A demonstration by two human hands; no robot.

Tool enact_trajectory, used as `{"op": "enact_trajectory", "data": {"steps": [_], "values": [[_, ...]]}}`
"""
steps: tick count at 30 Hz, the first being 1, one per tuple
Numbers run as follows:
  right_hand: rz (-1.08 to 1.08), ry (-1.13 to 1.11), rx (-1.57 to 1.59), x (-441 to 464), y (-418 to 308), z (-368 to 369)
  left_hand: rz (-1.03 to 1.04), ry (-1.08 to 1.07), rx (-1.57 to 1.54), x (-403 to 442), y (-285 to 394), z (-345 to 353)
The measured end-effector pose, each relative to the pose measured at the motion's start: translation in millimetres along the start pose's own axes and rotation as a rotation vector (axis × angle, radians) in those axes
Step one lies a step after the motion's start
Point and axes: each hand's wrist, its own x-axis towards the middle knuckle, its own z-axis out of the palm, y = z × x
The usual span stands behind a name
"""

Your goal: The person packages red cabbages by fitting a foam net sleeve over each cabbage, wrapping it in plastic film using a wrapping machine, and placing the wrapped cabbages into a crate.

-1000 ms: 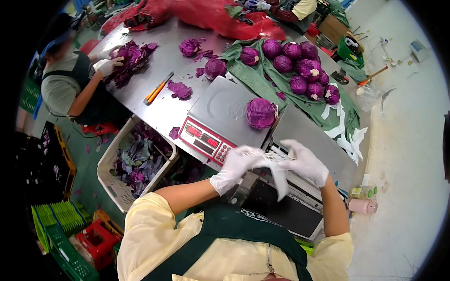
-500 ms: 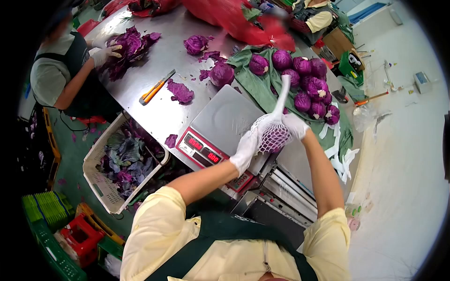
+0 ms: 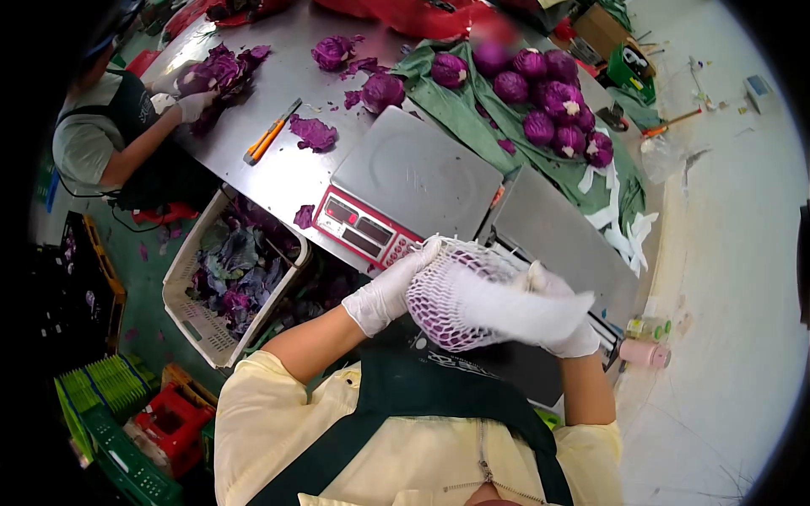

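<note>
- The left hand point(image 3: 386, 295) is clamped on the left side of a cabbage point(image 3: 429, 319) wrapped in white foam net point(image 3: 515, 314).
- The right hand point(image 3: 555, 284) is at the net's right side, partly covered; I cannot tell its grip.
- The cabbage is nearer than the scale point(image 3: 413, 181) on the bench point(image 3: 228, 169).
- Far right, purple cabbages point(image 3: 558, 101) lie on green cloth point(image 3: 440, 103).

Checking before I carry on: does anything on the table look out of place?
An orange cutter lies loose, its blade apparently exposed, which looks unsafe; beside it, torn purple leaves clutter the table near the scale, like untidied trimmings.
</note>
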Motion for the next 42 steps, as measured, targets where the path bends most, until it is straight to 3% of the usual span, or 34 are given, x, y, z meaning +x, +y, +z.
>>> {"op": "enact_trajectory", "data": {"steps": [2, 3, 4, 6, 7, 8, 9, 10, 12, 14, 16, 17, 18, 20, 21, 22, 23, 24, 26, 28, 29, 33, 35, 37, 38, 40, 42], "values": [[0.227, -0.287, -0.328, -20, 3, -10, 0.019, -0.066, 0.025, -6, -14, 1], [0.327, -0.387, -0.264, -33, 6, -8, -0.005, -0.103, 0.137, -10, -20, 2], [0.318, -0.508, -0.034, -41, 25, -18, -0.030, -0.142, 0.249, -16, -22, 15], [0.017, -0.468, -0.383, -47, 21, -26, -0.083, -0.109, 0.231, -23, -39, 42], [-0.111, -0.314, -0.078, -54, 25, -22, -0.126, -0.032, 0.177, -22, -50, 49], [-0.044, -0.251, 0.164, -58, 27, -31, -0.170, 0.045, 0.128, -22, -58, 58], [-0.039, -0.198, 0.176, -68, 38, -47, -0.115, 0.165, 0.200, -27, -63, 67], [-0.035, -0.146, 0.189, -76, 53, -67, -0.045, 0.153, -0.084, -25, -70, 81], [-0.029, 0.074, 0.054, -93, 94, -91, 0.016, 0.096, -0.138, -32, -78, 100], [0.024, 0.367, -0.123, -102, 122, -67, -0.018, 0.076, -0.035, -23, -103, 103], [-0.094, 0.615, -0.019, -104, 160, -30, 0.048, 0.178, 0.006, -7, -146, 109], [-0.148, 0.699, 0.017, -107, 170, -26, -0.002, 0.132, 0.039, -5, -156, 107], [-0.141, 0.562, 0.220, -116, 170, -39, 0.001, 0.142, 0.119, -7, -165, 128], [-0.117, 0.266, 0.605, -138, 169, -69, 0.203, 0.296, 0.668, -4, -172, 156], [-0.104, 0.105, 0.782, -148, 166, -85, 0.285, 0.326, 0.513, 10, -176, 144], [-0.095, -0.066, 0.951, -154, 161, -100, 0.435, 0.288, 0.631, 21, -173, 112], [-0.111, -0.004, 0.910, -156, 144, -105, 0.539, 0.387, 0.644, 20, -174, 122], [-0.108, -0.112, 1.027, -171, 127, -108, 0.646, 0.482, 0.658, 16, -175, 135], [-0.395, 0.084, 0.669, -153, 117, -124, 0.622, 0.185, 0.694, 19, -194, 178], [-0.348, 0.225, 0.807, -129, 80, -141, 0.532, -0.063, 1.116, 36, -194, 190], [-0.381, 0.301, 0.733, -121, 62, -151, 0.567, 0.003, 0.958, 57, -191, 195], [-0.470, 0.406, 0.599, -85, -1, -201, 0.468, -0.092, 0.957, 147, -150, 184], [-0.478, 0.486, 0.519, -73, -24, -215, 0.167, -0.102, 0.666, 180, -137, 179], [-0.363, 0.645, 0.362, -50, -29, -234, 0.175, -0.099, 0.568, 237, -138, 138], [-0.350, 0.602, 0.250, -42, -26, -247, 0.180, -0.085, 0.469, 256, -141, 129], [-0.359, 0.685, 0.149, -20, -26, -265, 0.381, 0.053, 0.602, 251, -161, 137], [-0.439, 0.773, 0.127, -15, -20, -267, 0.391, 0.191, 0.678, 258, -173, 126]]}}
